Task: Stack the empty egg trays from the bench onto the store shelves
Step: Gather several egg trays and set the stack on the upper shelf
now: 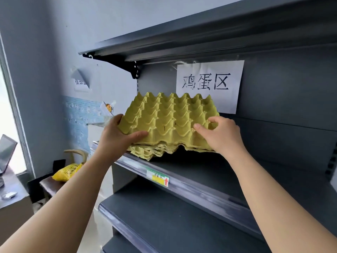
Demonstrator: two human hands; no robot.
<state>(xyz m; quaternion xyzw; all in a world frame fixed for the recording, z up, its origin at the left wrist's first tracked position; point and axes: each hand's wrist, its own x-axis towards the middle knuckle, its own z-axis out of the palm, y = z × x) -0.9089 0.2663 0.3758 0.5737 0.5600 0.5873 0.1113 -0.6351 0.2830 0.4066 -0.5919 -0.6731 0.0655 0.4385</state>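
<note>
Two hands show: the left hand [118, 136] and the right hand [221, 135], each on one yellow tray [169, 117], the top one. Under it lies a stack [147, 152] of more trays at the left end of the middle shelf [209, 181]; their edges merge, so the number in it cannot be told.

Three dark shelves are in view: the top shelf [200, 33], the middle one and a lower shelf [164, 221].

One paper sign [207, 84] hangs on the back panel. One price label [158, 177] sits on the middle shelf's front edge. One bracket [118, 65] holds the top shelf's left corner. One yellow bag [66, 172] lies at left, and one laptop [6, 152].
</note>
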